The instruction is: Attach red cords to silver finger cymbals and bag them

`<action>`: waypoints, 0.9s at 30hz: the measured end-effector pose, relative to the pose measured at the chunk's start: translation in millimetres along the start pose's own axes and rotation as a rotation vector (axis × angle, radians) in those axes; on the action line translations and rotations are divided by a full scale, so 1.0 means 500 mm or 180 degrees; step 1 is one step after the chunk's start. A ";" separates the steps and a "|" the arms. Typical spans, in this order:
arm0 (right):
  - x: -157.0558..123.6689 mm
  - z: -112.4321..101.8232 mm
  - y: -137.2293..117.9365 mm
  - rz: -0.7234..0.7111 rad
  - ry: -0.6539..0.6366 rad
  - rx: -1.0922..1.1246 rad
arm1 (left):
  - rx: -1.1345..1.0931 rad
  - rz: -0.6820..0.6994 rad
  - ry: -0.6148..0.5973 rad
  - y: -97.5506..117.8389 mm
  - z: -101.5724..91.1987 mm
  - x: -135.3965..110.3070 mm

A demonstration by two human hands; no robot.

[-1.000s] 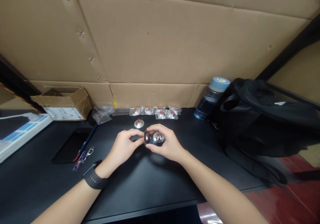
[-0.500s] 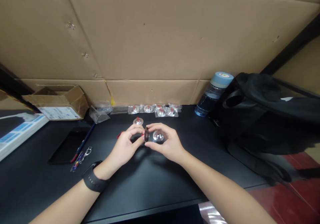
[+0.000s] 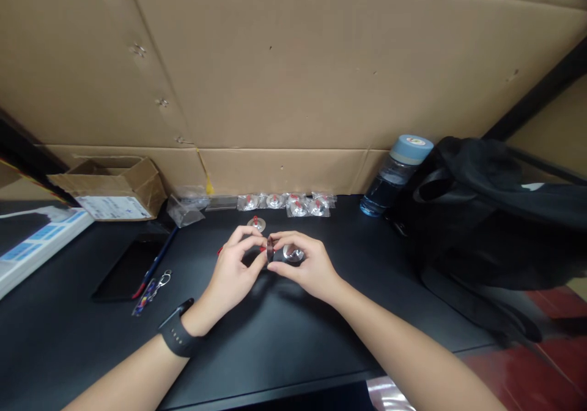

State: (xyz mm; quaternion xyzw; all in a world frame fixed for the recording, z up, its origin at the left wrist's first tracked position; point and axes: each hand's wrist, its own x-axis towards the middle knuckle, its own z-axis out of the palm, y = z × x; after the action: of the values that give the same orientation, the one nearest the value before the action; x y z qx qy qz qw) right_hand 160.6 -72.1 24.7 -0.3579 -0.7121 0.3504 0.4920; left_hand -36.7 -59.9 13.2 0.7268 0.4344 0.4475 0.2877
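Note:
A small metal finger cymbal (image 3: 270,251) is held upright, edge toward me, between my two hands. My left hand (image 3: 236,263) pinches at its red loop (image 3: 263,249) on the left side. Thumb and fingertips of my right hand (image 3: 306,258) grip the rim from the right. Past my right fingers, a second silver cymbal (image 3: 292,252) lies on the table, partly hidden. Another cymbal (image 3: 256,223) with a red loop lies just beyond my left fingers. A bit of red cord (image 3: 220,250) shows beside my left hand.
Several cymbals in clear bags (image 3: 298,207) line the cardboard wall (image 3: 293,81). Left are an open carton (image 3: 114,188), plastic bags (image 3: 186,209), a power strip (image 3: 43,243), a black tray-like object (image 3: 121,270), a pen and a keychain (image 3: 147,295). Right stand a bottle (image 3: 389,175) and black bag (image 3: 481,215).
The whole view has shifted slightly, so everything sits a little further right. The held cymbal has turned a little and looks thinner, more edge-on. Both hands keep their hold.

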 end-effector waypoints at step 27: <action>0.005 -0.025 -0.013 -0.0030 -0.0431 -0.1239 | 0.0435 0.0261 -0.0402 0.003 -0.012 0.000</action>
State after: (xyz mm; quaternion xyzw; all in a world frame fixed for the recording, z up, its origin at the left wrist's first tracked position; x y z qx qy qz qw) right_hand 170.8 -71.5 34.8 -0.4184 -0.7994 0.2271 0.3663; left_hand -41.6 -60.4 16.8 0.7886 0.4148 0.3816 0.2458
